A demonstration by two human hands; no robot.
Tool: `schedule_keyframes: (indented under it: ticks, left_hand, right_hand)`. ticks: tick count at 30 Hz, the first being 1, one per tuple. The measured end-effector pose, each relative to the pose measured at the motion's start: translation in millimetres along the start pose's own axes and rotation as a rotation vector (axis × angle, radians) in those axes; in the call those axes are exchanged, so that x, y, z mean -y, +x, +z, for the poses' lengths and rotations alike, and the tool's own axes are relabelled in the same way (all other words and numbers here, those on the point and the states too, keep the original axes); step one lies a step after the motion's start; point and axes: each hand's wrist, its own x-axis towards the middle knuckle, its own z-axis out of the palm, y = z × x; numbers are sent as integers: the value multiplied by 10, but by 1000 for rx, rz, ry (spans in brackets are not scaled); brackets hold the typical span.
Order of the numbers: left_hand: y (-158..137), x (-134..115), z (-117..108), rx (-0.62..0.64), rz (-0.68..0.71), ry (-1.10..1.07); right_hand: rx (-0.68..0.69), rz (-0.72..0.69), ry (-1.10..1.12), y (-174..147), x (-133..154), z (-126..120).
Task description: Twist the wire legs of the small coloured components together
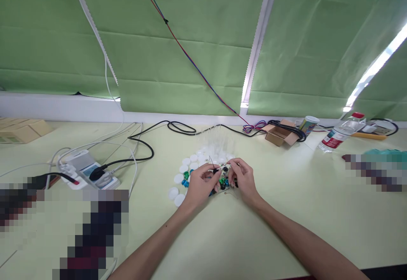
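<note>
Close together at the middle of the table, my left hand point(202, 181) and my right hand point(243, 178) are both closed in a pinch. A small black piece point(215, 170) with a thin bent wire sticks out of my left fingers. Between the two hands runs a thin, pale metallic rod point(224, 166), its far end at my right fingertips. Small green pieces point(221, 180), blue and black ones lie below and behind the fingers, partly hidden. White round discs point(178, 179) spread to the left of my left hand. Behind my hands stand several clear tube-like containers point(219, 142).
A power strip point(92, 169) with plugs and tangled cables lies at left. Black cable point(178, 128) runs along the back. An open cardboard box point(280, 135), a printed canister point(308, 125) and a red-capped bottle point(337, 138) stand at back right. Yellowish boxes point(22, 130) sit far left.
</note>
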Motion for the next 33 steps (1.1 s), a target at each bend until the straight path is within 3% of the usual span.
schedule_keyframes:
  ticks: [13,33]
  left_hand:
    - [32,-25,-6,-23,-117,-139]
    - [30,41,-4,-24,-89,-109]
  right_hand:
    - [58,-26,-25,-19,45,-3]
    - [47,-44,-39,-16,38,10]
